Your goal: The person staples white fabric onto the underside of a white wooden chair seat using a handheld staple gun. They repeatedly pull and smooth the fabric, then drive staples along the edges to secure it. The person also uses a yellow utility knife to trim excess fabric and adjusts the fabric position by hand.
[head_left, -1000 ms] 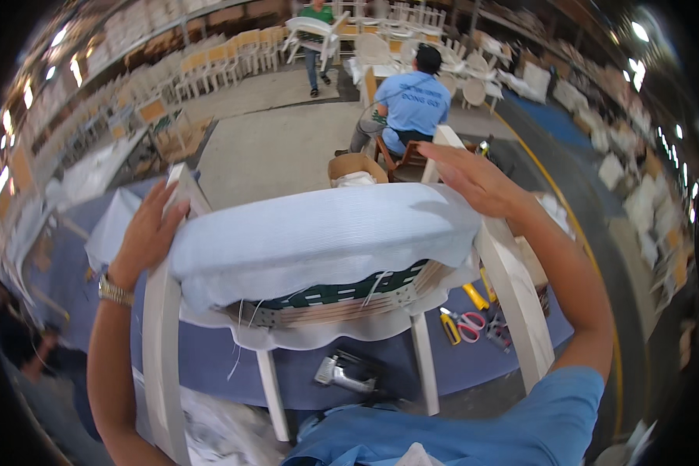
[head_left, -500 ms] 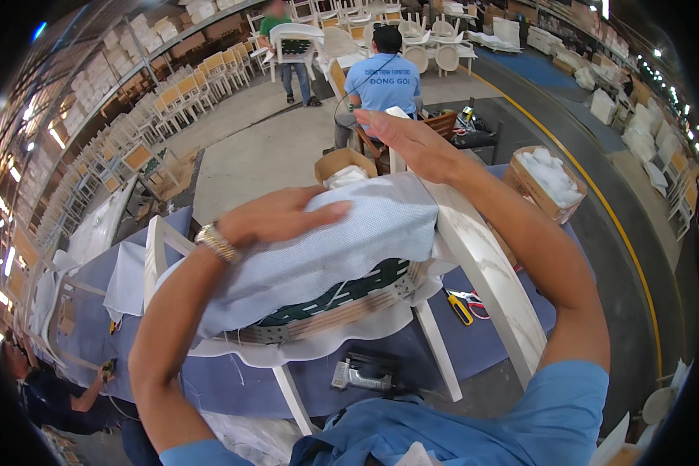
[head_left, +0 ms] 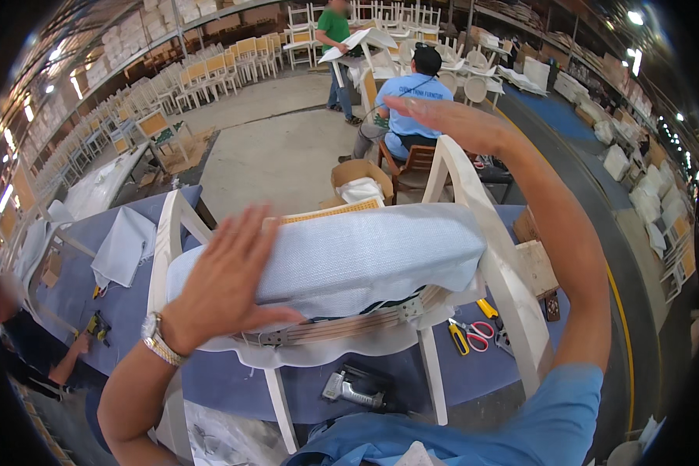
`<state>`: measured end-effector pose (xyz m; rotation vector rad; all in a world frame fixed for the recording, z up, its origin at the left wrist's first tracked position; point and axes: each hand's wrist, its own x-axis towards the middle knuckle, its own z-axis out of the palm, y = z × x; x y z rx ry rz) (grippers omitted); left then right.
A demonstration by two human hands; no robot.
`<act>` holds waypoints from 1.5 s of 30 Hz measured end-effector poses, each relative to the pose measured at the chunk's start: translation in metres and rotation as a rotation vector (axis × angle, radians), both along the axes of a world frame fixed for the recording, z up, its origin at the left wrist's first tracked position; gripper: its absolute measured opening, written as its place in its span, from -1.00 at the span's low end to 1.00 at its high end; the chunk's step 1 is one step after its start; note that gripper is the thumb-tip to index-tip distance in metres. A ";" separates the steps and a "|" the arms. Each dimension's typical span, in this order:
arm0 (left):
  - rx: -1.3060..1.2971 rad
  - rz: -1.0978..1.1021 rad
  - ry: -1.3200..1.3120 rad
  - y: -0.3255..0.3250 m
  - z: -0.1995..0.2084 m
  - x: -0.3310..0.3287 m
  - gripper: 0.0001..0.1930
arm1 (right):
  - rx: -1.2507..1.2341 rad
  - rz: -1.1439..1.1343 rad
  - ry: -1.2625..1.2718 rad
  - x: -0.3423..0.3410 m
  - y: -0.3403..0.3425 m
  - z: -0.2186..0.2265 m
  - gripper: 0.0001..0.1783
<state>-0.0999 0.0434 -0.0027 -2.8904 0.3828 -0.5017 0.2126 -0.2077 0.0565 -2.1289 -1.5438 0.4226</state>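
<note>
A white-framed chair stands on its side or tilted in front of me, light blue-grey woven fabric spread over its padded part. Below the fabric's near edge show a bent wooden rail and a little dark green webbing. My left hand, a watch at its wrist, lies against the left of the fabric with fingers spread, slightly blurred. Raised above the chair's right arm, my right hand is flat with fingers stretched out, holding nothing. Yellow cane shows behind the fabric.
On the blue-covered table lie a pneumatic stapler, red-handled scissors and a yellow utility knife. An open carton stands beyond. A seated co-worker is ahead; another person handles a chair. At left, someone holds a tool.
My left hand has moved toward me and left across the fabric, which now covers more of the webbing. My right hand stays raised. My view has shifted; the person in green has tilted a chair.
</note>
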 end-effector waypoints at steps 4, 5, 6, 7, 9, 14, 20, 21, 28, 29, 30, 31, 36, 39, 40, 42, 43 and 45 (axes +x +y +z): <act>-0.126 0.083 0.057 0.028 -0.003 -0.010 0.19 | -0.417 0.034 -0.045 -0.016 0.036 -0.042 -0.04; -0.126 0.066 0.063 0.028 -0.008 -0.009 0.18 | -0.459 0.134 0.059 -0.022 0.036 -0.015 -0.02; -0.152 0.075 0.062 0.030 -0.014 -0.007 0.18 | -0.306 0.208 0.047 -0.021 0.034 -0.011 -0.05; -0.159 0.085 0.055 0.033 -0.013 -0.006 0.19 | -0.150 0.285 0.018 -0.023 0.030 -0.003 -0.07; -0.165 0.098 0.044 0.036 -0.013 -0.004 0.16 | -0.123 0.214 0.054 -0.021 0.036 -0.013 -0.10; -0.286 0.114 0.177 0.047 -0.003 0.001 0.04 | -0.233 0.289 -0.065 -0.059 0.055 -0.050 -0.14; -0.510 0.632 -0.039 0.183 -0.004 -0.003 -0.07 | -0.346 0.310 0.015 -0.046 0.072 -0.046 -0.08; -0.608 0.688 0.020 0.200 -0.025 0.004 -0.09 | -0.365 0.351 0.034 -0.045 0.088 -0.047 -0.08; -0.746 0.683 0.205 0.196 -0.031 0.006 -0.20 | -0.460 0.537 0.105 -0.121 0.231 -0.051 0.01; -0.659 0.665 0.214 0.201 -0.035 0.011 -0.22 | -0.441 0.548 0.082 -0.133 0.246 -0.053 0.03; -0.514 0.645 0.177 0.221 -0.051 0.016 -0.23 | -0.414 0.581 0.046 -0.153 0.265 -0.049 0.06; -0.491 0.637 0.165 0.218 -0.051 0.018 -0.24 | -0.393 0.589 0.024 -0.160 0.272 -0.050 0.09; -0.641 0.681 0.162 0.214 -0.047 0.021 -0.25 | -0.302 0.584 -0.081 -0.177 0.271 -0.049 0.21; -0.634 0.661 0.134 0.220 -0.049 0.025 -0.24 | -0.197 0.601 -0.271 -0.189 0.261 -0.048 0.21; -0.635 0.661 0.123 0.221 -0.048 0.022 -0.23 | -0.146 0.620 -0.335 -0.191 0.257 -0.050 0.21; -0.639 0.662 0.102 0.223 -0.047 0.015 -0.23 | 0.058 0.760 -0.447 -0.202 0.246 -0.053 0.12; -0.628 0.652 0.125 0.220 -0.045 0.016 -0.23 | 0.157 0.809 -0.496 -0.203 0.238 -0.054 0.08; -0.600 0.630 0.186 0.215 -0.039 0.020 -0.24 | 0.062 0.890 -0.451 -0.194 0.231 -0.041 0.08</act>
